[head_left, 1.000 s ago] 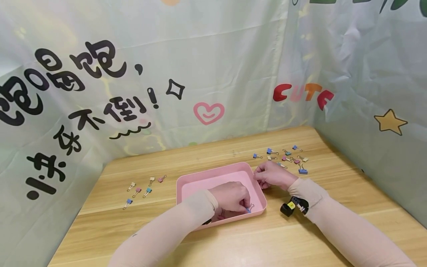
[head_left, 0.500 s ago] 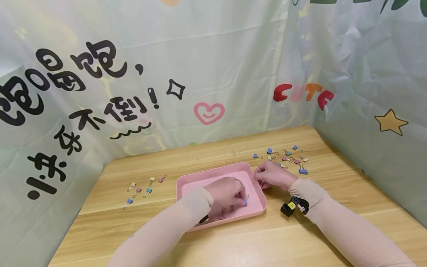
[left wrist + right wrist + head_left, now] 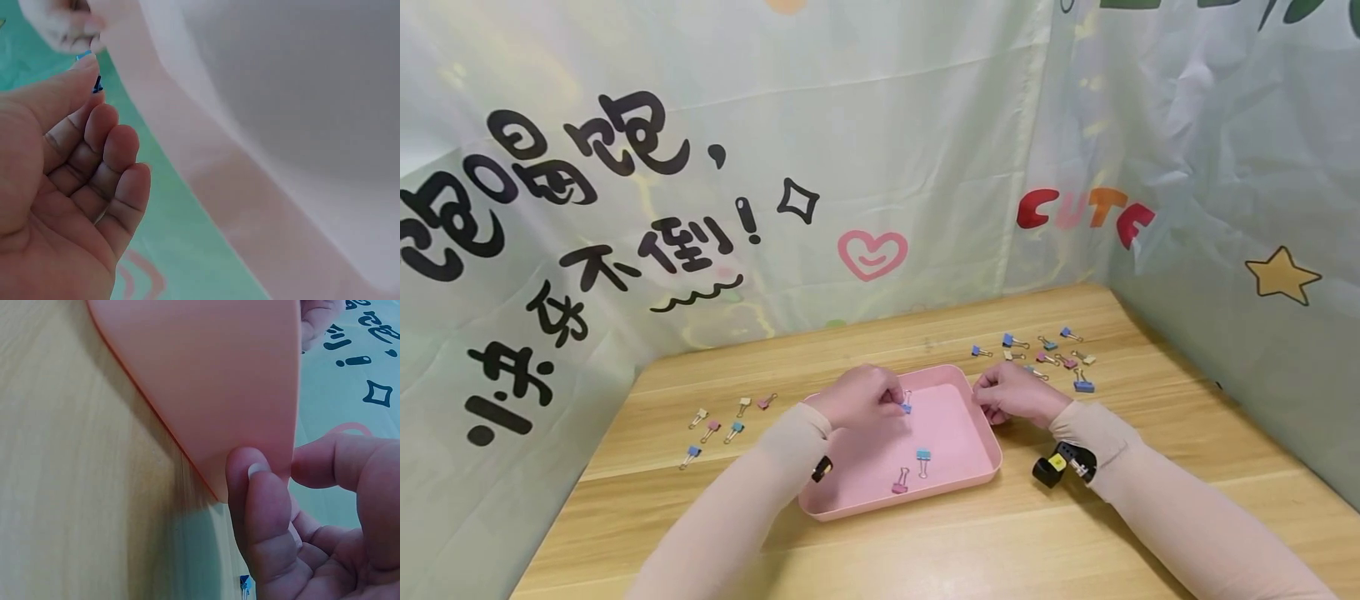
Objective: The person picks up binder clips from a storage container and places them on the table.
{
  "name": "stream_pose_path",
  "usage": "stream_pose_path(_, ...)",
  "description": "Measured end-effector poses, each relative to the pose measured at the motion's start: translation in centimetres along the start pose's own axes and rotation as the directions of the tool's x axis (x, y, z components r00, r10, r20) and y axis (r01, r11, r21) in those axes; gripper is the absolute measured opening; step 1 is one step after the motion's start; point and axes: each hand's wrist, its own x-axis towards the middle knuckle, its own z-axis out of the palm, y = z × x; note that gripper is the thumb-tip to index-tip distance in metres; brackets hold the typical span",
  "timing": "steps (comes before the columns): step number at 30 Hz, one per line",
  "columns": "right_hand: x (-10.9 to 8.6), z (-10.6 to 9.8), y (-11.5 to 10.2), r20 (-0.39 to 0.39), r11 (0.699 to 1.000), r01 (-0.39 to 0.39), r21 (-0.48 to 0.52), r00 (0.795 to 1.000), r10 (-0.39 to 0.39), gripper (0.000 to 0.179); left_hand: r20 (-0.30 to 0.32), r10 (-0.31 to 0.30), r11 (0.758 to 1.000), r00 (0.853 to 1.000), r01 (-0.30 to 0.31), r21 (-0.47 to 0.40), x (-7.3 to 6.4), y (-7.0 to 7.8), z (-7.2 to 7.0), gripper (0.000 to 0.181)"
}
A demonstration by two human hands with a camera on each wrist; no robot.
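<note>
My left hand (image 3: 859,398) is above the far left part of the pink tray (image 3: 958,442). Between its thumb and index finger it pinches a blue binder clip (image 3: 907,409), with the wire handles pointing up in the head view. Only a bit of the blue clip (image 3: 97,85) shows at the fingertips in the left wrist view. On the tray floor lie a teal binder clip (image 3: 923,456) and a pink binder clip (image 3: 900,487), close together by the near side. At the tray's right wall, my right hand (image 3: 1018,396) grips the rim between thumb and fingers.
Several binder clips, among them a blue one (image 3: 692,452) and a teal one (image 3: 737,427), lie left of the tray. More are scattered at the back right, including a large blue clip (image 3: 1083,386). Printed cloth (image 3: 940,208) walls the table's back and right.
My left hand has lifted the blue clip from the tray's near right part and carried it toward the far left, uncovering the teal and pink clips. The right hand stays on the rim.
</note>
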Motion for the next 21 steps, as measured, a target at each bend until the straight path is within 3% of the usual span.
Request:
stream_pose_path(6,0.0,0.0,0.0,0.006,1.0,-0.002,0.0,1.0,0.002,0.011,-0.05,-0.124,0.992,0.991,0.122,-0.033,-2.4,-1.7,-1.6,0.011)
stream_pose_path(11,0.0,0.0,0.0,0.005,1.0,-0.009,0.0,1.0,0.009,0.011,-0.071,-0.174,0.984,0.982,0.17,-0.052,-4.7,-3.5,-2.5,0.011)
stream_pose_path(18,0.0,0.0,-0.1,0.014,1.0,-0.004,0.0,1.0,0.004,0.012,-0.114,-0.254,0.965,0.96,0.243,-0.103,-9.5,-6.4,-3.1,0.008)
stream_pose_path(21,-0.1,-0.1,-0.1,0.011,1.0,-0.007,-0.003,1.0,0.007,0.012,-0.122,-0.31,0.946,0.943,0.293,-0.139,-11.6,-7.5,-3.1,0.009)
